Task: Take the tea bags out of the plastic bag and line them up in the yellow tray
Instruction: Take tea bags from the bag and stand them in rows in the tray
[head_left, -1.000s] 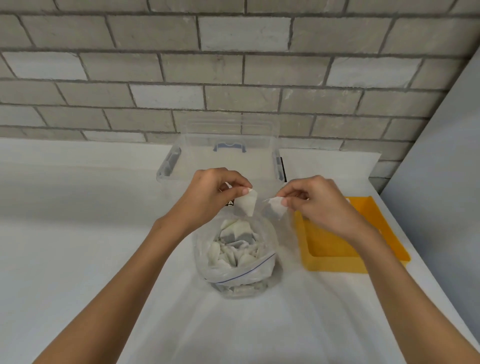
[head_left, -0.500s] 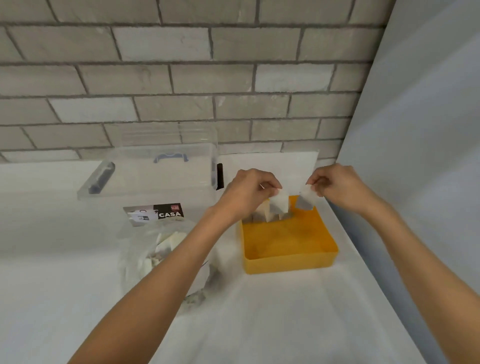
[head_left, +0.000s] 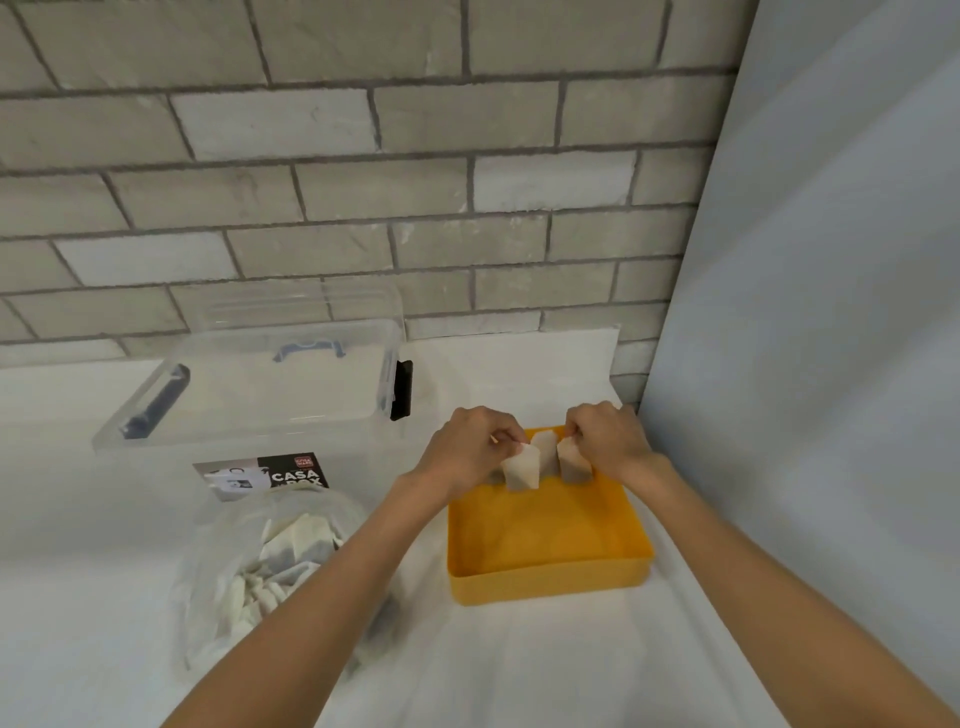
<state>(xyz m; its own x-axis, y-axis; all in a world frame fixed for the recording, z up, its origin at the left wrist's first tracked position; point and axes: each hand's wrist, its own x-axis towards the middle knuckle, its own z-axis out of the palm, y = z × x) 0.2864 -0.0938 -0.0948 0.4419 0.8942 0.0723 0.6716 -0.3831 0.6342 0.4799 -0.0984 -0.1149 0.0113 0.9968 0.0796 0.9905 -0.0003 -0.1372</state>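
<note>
In the head view, the left hand (head_left: 470, 449) pinches a white paper tea bag (head_left: 522, 467) by its top. The right hand (head_left: 605, 441) pinches a second tea bag (head_left: 571, 462) the same way, both at the 12 o'clock end of the square yellow plastic tray (head_left: 545, 582), with a third tea bag (head_left: 545, 448) upright between them. The clear plastic bag (head_left: 260, 561), full of tea bags, lies at 9 o'clock from the tray, and a transparent lidded storage box (head_left: 260, 384) stands at 11 o'clock.

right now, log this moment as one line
left grip: pinches left tea bag | right grip: pinches right tea bag | yellow tray: third tea bag between them | plastic bag: more inside
</note>
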